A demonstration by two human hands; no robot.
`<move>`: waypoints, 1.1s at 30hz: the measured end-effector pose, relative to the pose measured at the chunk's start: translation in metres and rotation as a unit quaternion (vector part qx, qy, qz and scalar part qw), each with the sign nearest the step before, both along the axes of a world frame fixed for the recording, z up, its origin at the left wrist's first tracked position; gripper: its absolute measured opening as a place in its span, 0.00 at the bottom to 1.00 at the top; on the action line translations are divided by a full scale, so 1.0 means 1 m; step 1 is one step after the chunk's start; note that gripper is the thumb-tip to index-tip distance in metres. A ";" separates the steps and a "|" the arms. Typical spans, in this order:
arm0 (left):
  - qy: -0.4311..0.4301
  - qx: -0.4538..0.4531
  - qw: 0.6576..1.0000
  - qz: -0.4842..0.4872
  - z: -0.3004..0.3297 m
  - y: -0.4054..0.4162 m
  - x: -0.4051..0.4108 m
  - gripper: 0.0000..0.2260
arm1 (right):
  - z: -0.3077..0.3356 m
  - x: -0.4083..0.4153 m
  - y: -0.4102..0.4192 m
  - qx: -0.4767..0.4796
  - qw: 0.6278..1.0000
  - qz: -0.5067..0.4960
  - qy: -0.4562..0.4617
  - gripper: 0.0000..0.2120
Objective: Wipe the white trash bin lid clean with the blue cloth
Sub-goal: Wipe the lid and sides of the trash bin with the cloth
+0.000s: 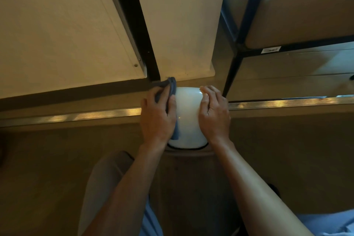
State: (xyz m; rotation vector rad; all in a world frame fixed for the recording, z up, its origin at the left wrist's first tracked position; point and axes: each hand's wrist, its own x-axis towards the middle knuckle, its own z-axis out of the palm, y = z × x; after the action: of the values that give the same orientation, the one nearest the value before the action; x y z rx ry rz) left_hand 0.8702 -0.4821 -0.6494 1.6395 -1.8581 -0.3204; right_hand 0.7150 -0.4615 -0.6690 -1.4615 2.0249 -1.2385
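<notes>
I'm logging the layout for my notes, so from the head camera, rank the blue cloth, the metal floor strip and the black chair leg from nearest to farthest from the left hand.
1. Blue cloth: held under the left hand, on the lid's left side.
2. Metal floor strip: runs just left of that hand.
3. Black chair leg: beyond the right hand, upper right.
</notes>
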 end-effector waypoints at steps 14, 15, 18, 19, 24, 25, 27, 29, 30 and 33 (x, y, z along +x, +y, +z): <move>-0.076 0.018 0.996 -0.051 0.013 -0.033 -0.016 0.17 | 0.000 0.001 0.002 -0.016 0.999 0.011 0.041 0.19; -0.096 0.013 0.993 -0.062 0.014 -0.031 -0.024 0.18 | 0.000 0.000 0.002 -0.015 0.999 0.009 0.041 0.19; -0.161 -0.017 0.981 -0.109 0.004 -0.005 -0.021 0.22 | 0.000 0.001 0.002 -0.015 0.999 0.008 0.029 0.20; -0.172 -0.028 0.976 -0.132 -0.001 0.003 -0.010 0.23 | 0.000 0.002 0.002 -0.016 0.999 0.009 0.027 0.20; -0.107 -0.013 0.988 -0.112 -0.009 0.003 0.025 0.23 | 0.000 0.002 0.002 -0.013 1.000 0.012 0.025 0.20; -0.084 0.005 0.993 -0.087 -0.005 -0.006 0.020 0.21 | 0.000 0.002 0.002 -0.012 1.000 0.012 0.026 0.20; -0.051 0.048 0.996 -0.052 0.007 -0.032 0.002 0.17 | 0.000 0.002 0.002 -0.010 0.999 0.015 0.028 0.20; -0.076 0.068 0.994 -0.038 0.017 -0.051 -0.018 0.17 | 0.000 0.002 0.002 -0.009 0.999 0.016 0.031 0.20; -0.109 0.058 0.992 -0.036 0.018 -0.054 -0.027 0.17 | 0.000 0.002 0.002 -0.008 0.999 0.015 0.031 0.19; -0.171 -0.006 0.982 -0.080 0.009 -0.031 -0.044 0.20 | -0.001 0.001 0.001 -0.006 1.000 0.005 0.025 0.19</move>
State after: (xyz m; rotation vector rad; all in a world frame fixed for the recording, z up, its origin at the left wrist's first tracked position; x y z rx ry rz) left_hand 0.8266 -0.5131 -0.6400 1.6188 -2.2493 -0.0951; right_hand 0.7164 -0.4604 -0.6702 -1.5204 2.0422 -1.2250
